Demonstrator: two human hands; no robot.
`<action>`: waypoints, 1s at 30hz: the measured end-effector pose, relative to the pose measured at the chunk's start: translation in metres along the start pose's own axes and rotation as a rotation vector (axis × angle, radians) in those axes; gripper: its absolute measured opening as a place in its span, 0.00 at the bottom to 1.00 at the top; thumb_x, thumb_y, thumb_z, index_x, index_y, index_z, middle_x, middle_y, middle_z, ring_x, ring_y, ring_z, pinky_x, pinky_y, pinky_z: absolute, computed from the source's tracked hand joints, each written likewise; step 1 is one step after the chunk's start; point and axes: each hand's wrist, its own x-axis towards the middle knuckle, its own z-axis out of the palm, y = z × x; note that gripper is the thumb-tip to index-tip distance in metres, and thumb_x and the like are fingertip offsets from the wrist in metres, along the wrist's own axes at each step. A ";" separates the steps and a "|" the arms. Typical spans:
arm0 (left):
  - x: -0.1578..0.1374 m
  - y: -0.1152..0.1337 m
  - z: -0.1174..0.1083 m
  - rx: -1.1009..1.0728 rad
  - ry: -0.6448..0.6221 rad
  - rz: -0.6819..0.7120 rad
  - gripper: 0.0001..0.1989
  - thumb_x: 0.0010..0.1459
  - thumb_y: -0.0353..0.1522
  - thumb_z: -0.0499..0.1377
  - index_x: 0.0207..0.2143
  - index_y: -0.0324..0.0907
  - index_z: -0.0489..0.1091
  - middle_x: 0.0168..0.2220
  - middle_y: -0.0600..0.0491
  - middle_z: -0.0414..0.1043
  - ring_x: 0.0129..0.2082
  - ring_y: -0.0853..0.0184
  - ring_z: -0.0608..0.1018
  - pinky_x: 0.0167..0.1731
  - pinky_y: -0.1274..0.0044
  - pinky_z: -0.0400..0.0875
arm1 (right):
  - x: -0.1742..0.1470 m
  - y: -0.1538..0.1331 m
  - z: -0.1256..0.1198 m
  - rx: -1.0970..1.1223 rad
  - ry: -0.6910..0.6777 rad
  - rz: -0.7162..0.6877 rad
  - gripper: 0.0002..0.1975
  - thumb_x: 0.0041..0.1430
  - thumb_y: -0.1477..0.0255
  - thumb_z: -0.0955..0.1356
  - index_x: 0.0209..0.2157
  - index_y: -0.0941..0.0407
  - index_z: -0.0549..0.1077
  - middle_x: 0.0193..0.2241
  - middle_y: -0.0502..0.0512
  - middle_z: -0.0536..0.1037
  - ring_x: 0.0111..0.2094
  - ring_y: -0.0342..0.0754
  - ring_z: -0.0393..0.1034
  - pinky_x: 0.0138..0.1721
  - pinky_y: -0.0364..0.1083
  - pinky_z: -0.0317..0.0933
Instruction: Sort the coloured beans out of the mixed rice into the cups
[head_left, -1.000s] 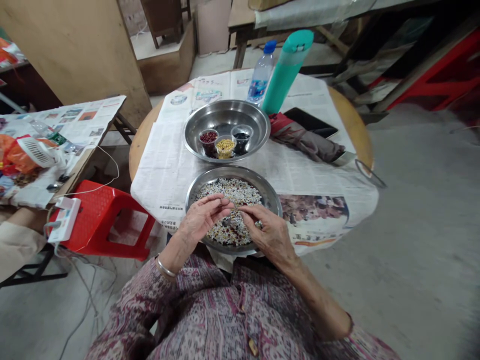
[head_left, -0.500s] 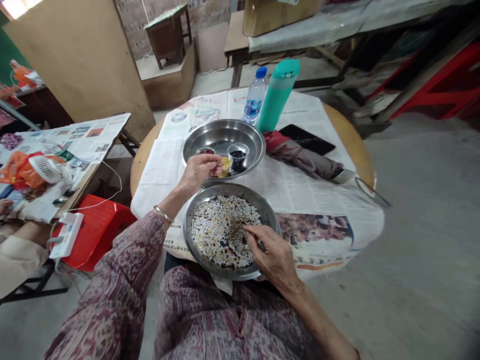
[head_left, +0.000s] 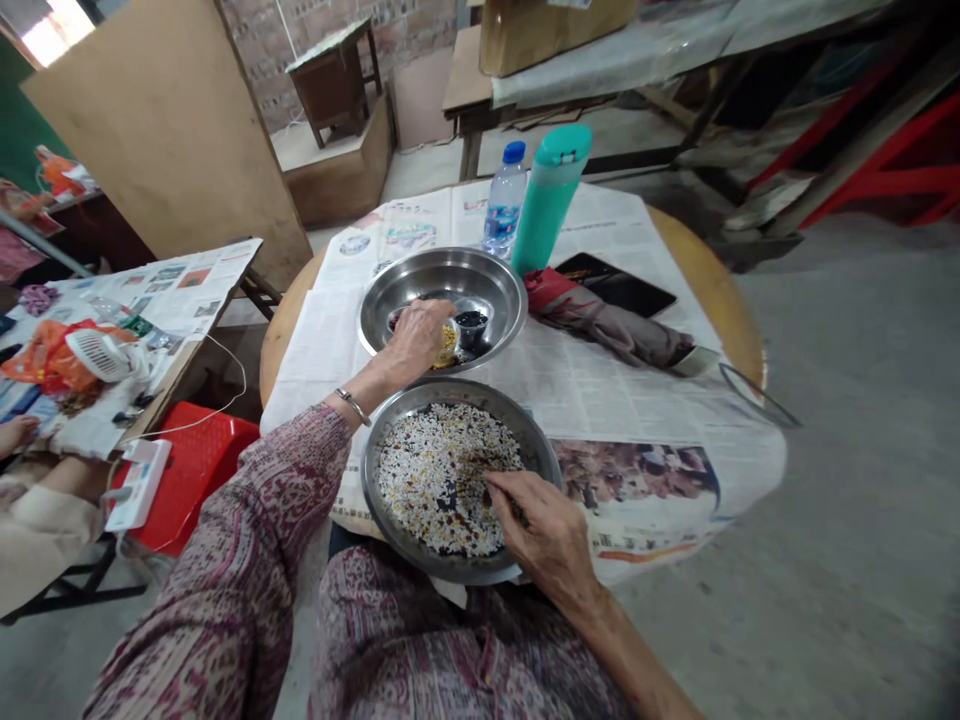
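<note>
Over the left side of the far steel bowl [head_left: 499,345] is my left hand [head_left: 424,335], its fingers bent together above the small clear cups. One cup of yellow grains [head_left: 446,347] sits beside the fingers, and a cup of black grains [head_left: 471,322] stands to its right. A third cup with dark red contents is mostly covered by the hand. Nearer me, a second steel bowl [head_left: 544,440] holds white grains [head_left: 435,470] mixed with yellow, red and black ones. My right hand [head_left: 544,520] pinches at their right side, fingertips closed; whatever is between them is too small to make out.
A water bottle [head_left: 504,200], a teal flask [head_left: 551,200], a folded umbrella [head_left: 607,325] and a black tablet-like thing [head_left: 615,283] lie or stand behind on the newspaper-covered round table [head_left: 300,390]. To the left are a red stool [head_left: 195,470], a power strip [head_left: 139,485] and another person's hand [head_left: 16,433].
My left hand has moved from the front edge of the far bowl further in, over the red cup. My right hand stays at the mixed grains, nearly unmoved.
</note>
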 end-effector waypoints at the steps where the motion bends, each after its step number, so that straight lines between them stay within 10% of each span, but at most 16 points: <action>1: -0.002 0.003 0.003 0.027 -0.045 0.017 0.19 0.49 0.17 0.55 0.38 0.42 0.77 0.39 0.48 0.76 0.49 0.58 0.74 0.57 0.65 0.64 | 0.000 0.000 0.000 0.000 -0.001 -0.002 0.10 0.64 0.77 0.65 0.43 0.53 0.77 0.36 0.54 0.83 0.36 0.50 0.79 0.40 0.50 0.73; 11: -0.024 0.025 -0.003 0.018 -0.030 0.055 0.14 0.56 0.19 0.57 0.37 0.43 0.77 0.48 0.47 0.74 0.52 0.59 0.73 0.61 0.63 0.61 | 0.001 -0.001 0.000 -0.029 -0.004 -0.014 0.10 0.65 0.76 0.65 0.41 0.53 0.78 0.34 0.54 0.83 0.35 0.49 0.78 0.39 0.48 0.71; 22: -0.178 0.006 -0.035 0.122 0.351 -0.097 0.07 0.60 0.28 0.61 0.41 0.44 0.77 0.44 0.49 0.74 0.43 0.65 0.75 0.43 0.73 0.72 | 0.002 0.002 -0.002 -0.080 -0.157 0.037 0.11 0.65 0.73 0.64 0.41 0.53 0.79 0.37 0.56 0.83 0.38 0.51 0.78 0.42 0.50 0.70; 30: -0.208 -0.003 -0.019 -0.024 0.400 -0.223 0.07 0.60 0.27 0.60 0.40 0.43 0.76 0.44 0.50 0.71 0.40 0.68 0.74 0.37 0.78 0.69 | 0.019 0.000 -0.015 -0.323 -0.321 0.049 0.16 0.63 0.73 0.65 0.51 0.57 0.74 0.48 0.65 0.78 0.51 0.61 0.70 0.50 0.58 0.68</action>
